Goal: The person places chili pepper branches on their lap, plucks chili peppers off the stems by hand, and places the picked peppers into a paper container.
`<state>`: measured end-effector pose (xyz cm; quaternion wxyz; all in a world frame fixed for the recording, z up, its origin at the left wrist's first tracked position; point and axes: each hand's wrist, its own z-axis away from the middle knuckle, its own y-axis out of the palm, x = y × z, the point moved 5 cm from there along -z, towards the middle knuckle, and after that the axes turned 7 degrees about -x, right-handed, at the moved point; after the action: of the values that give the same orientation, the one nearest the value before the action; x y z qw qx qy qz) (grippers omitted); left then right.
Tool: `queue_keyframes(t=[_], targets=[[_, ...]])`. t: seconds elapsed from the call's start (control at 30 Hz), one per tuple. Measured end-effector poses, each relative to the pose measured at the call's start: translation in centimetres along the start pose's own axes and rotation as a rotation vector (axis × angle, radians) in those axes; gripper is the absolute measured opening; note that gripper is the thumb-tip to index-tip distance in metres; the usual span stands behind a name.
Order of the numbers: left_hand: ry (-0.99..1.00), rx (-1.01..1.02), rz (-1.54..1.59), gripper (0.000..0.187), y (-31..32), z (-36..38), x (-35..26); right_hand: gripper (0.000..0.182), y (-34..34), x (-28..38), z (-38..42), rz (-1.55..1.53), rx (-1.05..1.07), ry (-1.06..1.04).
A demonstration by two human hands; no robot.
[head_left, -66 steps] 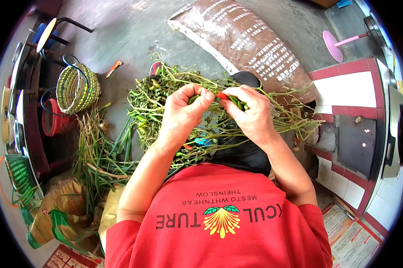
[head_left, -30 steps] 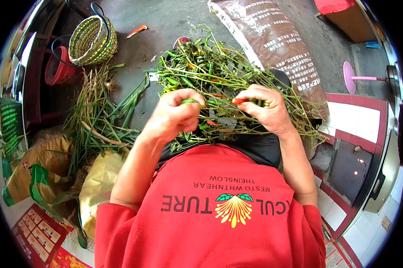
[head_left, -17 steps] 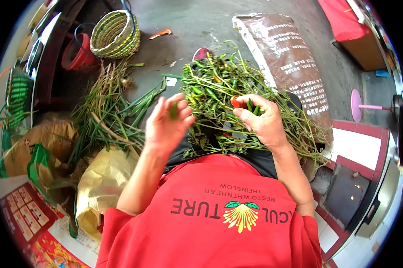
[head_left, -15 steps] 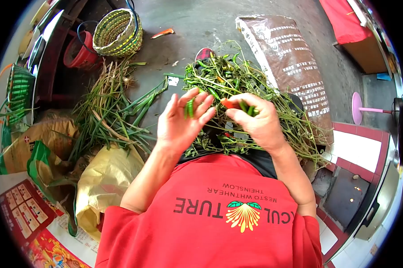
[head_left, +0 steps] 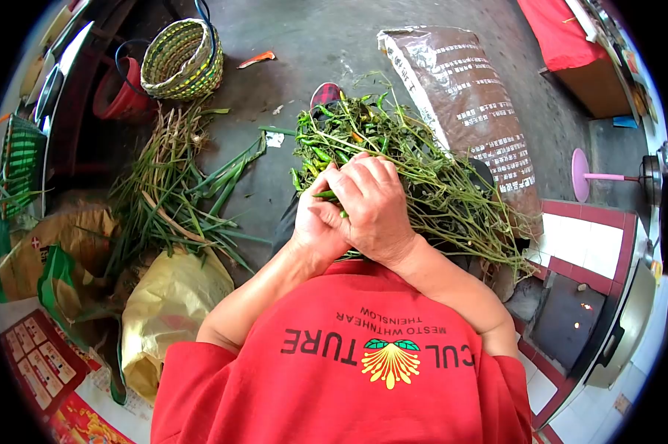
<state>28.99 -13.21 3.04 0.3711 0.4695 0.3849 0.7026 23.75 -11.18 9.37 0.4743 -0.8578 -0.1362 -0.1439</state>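
Note:
My left hand (head_left: pixel 317 219) and my right hand (head_left: pixel 372 207) are pressed together above my lap, the right lying over the left. Green chili peppers (head_left: pixel 325 194) poke out between them, and both hands are closed round these. Just beyond and under my hands lies a heap of uprooted pepper plants (head_left: pixel 415 177) with thin stems, wilted leaves and green peppers. The red pepper seen earlier is not visible now; my fingers hide most of what is between the palms.
A woven basket (head_left: pixel 183 59) and a red bucket (head_left: pixel 126 92) stand at the upper left. Long green onions (head_left: pixel 163 177) lie left of the plants, above a yellow sack (head_left: pixel 175 303). A brown printed bag (head_left: pixel 471 96) lies at the right, near a pink round-ended object (head_left: pixel 580 175).
My hands were apart, the left open-palmed with green peppers and the right pinching peppers, one of them red. They have come together, and the view has shifted slightly.

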Motion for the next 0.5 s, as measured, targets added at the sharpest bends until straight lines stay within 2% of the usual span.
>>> queue_keyframes(t=[0.27, 0.37, 0.43, 0.5], targets=[[0.092, -0.171, -0.148, 0.039, -1.5, 1.2, -1.1, 0.062, 1.1, 0.3, 0.4, 0.050, 0.047, -0.022], [0.122, -0.228, -0.102, 0.039, -1.6, 0.8, -1.0, 0.058, 1.3, -0.4, 0.7, 0.069, 0.017, -0.004], [0.151, -0.332, -0.083, 0.034, -1.1, 0.6, -0.8, 0.047, 0.5, -0.9, 0.2, -0.118, -0.040, 0.076], [0.187, -0.425, -0.025, 0.029, -2.3, 0.9, -1.6, 0.043, 0.3, -2.3, 0.3, -0.435, -0.036, 0.221]])
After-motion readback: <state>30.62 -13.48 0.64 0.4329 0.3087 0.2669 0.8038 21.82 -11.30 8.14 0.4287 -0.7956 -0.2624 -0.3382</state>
